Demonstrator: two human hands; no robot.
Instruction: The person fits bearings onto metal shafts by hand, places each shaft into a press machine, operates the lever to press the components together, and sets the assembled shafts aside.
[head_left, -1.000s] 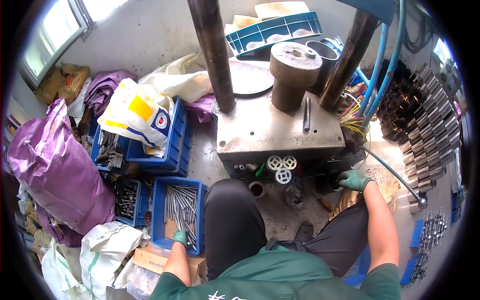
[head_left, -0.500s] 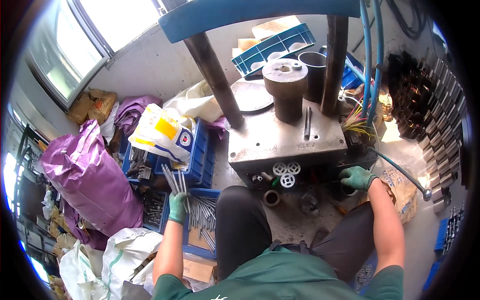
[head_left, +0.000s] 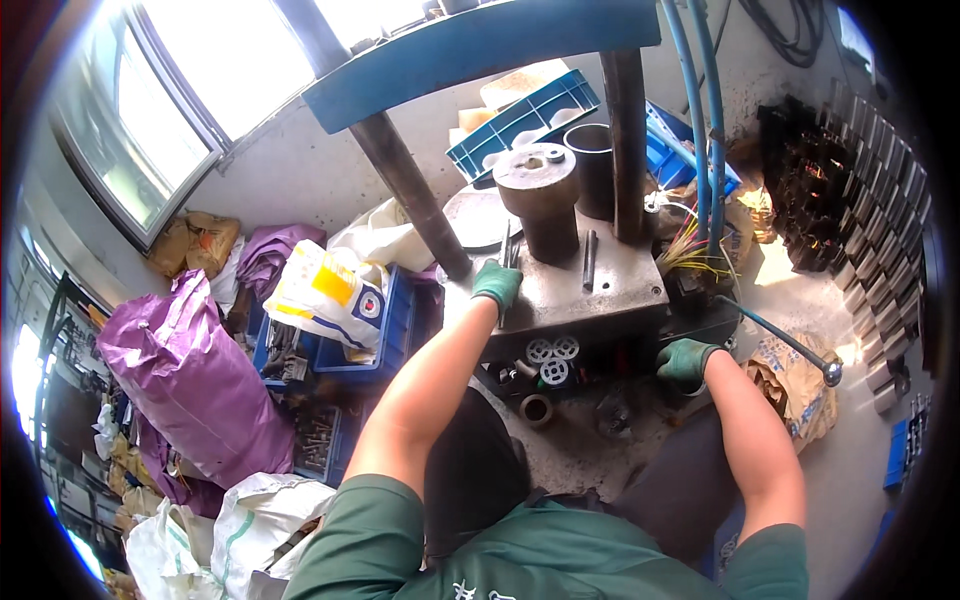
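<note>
My left hand (head_left: 497,286), in a green glove, is closed around a few thin metal rods (head_left: 508,248) at the left part of the press's steel bed (head_left: 545,308). The rods stick up past the fingers. Behind them stands a thick steel cylinder (head_left: 538,195) with a small ring (head_left: 555,156) on its top. A dark steel bar (head_left: 589,260) lies on the bed to the right of it. My right hand (head_left: 686,365), gloved too, is below the bed's right front corner, its fingers curled. What it grips, if anything, is hidden.
Two dark press columns (head_left: 410,195) rise beside the cylinder under a blue crossbeam (head_left: 480,65). Perforated discs (head_left: 553,372) sit under the bed, near a short tube (head_left: 537,409). Blue crates (head_left: 395,330) and a purple sack (head_left: 195,380) are at left; a lever (head_left: 785,340) juts out at right.
My left hand has carried the rods up and right, from the crate of rods to the press bed. My right hand stays low by the bed's right corner. The view has shifted.
</note>
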